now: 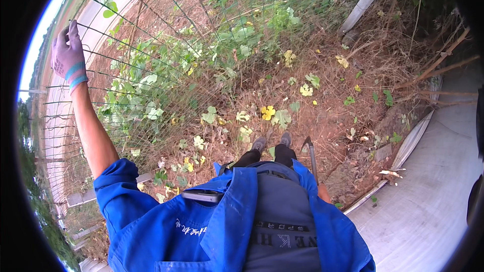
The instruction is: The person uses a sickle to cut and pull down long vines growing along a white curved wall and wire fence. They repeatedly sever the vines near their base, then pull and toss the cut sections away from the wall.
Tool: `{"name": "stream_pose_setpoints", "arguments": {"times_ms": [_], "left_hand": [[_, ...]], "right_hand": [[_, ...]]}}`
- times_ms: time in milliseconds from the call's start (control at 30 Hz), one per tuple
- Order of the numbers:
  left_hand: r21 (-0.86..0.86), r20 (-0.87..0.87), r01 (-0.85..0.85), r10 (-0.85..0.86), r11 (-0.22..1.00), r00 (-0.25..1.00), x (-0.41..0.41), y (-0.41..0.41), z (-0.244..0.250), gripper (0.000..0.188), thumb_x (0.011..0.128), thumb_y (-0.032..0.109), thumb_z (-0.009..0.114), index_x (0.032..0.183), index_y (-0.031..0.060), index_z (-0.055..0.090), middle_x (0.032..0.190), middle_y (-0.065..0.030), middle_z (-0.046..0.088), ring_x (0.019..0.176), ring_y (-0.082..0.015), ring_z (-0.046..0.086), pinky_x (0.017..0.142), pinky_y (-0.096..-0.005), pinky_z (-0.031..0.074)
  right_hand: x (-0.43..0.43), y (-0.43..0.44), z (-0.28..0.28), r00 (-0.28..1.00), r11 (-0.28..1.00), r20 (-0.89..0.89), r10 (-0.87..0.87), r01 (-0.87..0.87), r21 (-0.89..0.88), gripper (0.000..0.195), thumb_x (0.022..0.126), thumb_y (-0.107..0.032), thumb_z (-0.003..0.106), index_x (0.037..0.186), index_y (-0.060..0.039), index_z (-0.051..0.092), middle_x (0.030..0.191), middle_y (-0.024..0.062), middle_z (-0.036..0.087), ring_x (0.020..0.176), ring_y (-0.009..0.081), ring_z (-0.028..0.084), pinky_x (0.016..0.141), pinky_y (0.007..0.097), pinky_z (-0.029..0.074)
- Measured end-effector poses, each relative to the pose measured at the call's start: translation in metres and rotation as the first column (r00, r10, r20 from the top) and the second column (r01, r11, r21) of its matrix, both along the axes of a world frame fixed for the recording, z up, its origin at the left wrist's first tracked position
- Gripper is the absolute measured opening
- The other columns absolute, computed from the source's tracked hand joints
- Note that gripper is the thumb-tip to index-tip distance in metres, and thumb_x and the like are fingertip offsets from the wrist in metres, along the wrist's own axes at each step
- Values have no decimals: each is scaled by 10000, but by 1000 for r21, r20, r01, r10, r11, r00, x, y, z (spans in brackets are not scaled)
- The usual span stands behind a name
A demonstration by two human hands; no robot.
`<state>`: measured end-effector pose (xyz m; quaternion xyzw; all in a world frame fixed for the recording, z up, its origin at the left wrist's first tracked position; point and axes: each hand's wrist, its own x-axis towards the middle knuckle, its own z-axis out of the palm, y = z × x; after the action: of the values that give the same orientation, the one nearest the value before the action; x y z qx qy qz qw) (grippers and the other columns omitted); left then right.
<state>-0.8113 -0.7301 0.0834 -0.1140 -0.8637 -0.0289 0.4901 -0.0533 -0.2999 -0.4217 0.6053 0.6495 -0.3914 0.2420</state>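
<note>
My left hand (69, 51), in a pale purple knitted glove with a teal-striped cuff, is raised at the far left. Its bent fingers are at the top edge of a green wire mesh fence (151, 71); whether they grip a wire cannot be told. Low at my right side, my right hand (324, 193) is mostly hidden by the blue jacket. It is around the handle of a hand tool (313, 158) with a narrow, dark, angled metal head, which hangs beside my right shoe. The exact kind of tool is unclear.
Green vines (151, 83) grow along and through the fence. A pale post (365, 2) stands at the upper right. Bare branches (442, 58) jut in at the right, above a grey-white sheet (427, 181). Dry grass and fallen leaves cover the reddish soil around my shoes (259, 144).
</note>
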Motion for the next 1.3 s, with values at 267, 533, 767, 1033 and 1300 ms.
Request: {"name": "stream_pose_setpoints", "arguments": {"times_ms": [267,533,767,1033,1300], "left_hand": [[-92,-91,-23,15,996,996,18,-4,12,326,950,431,630,1053,147,755,942,-92,719,795,-263,679,744,-380,521],[-28,21,-5,5,1000,1000,13,3,12,329,952,413,634,1096,137,743,1025,-115,720,885,-265,693,777,-379,530],[6,30,-19,18,1000,999,-8,-14,-2,375,946,501,614,1122,199,751,1055,-83,728,898,-236,698,806,-356,537],[-52,-14,-28,27,998,1000,-25,-32,-2,418,935,537,592,1161,217,738,1067,-134,710,960,-280,682,845,-390,522],[-157,-106,-162,147,974,983,-30,-55,8,457,936,553,573,1182,200,726,1114,-142,702,1036,-306,659,886,-414,507]], "right_hand": [[-112,23,29,961,966,-264,-79,9,-258,156,796,-89,689,859,23,600,613,88,623,494,174,617,461,333,495],[-99,14,26,964,969,-230,-135,80,-234,107,777,-56,691,753,17,617,597,87,620,491,171,606,461,326,478],[-84,-7,88,990,989,-18,-140,139,-58,132,735,-56,714,687,47,645,588,118,625,478,208,604,453,340,460],[-22,-5,44,952,938,44,-301,304,-167,363,800,-241,755,935,92,705,791,168,703,662,244,680,612,379,535],[-55,27,35,931,935,-96,-353,355,3,182,765,-151,719,656,-31,638,640,88,640,534,211,612,533,357,470]]}}
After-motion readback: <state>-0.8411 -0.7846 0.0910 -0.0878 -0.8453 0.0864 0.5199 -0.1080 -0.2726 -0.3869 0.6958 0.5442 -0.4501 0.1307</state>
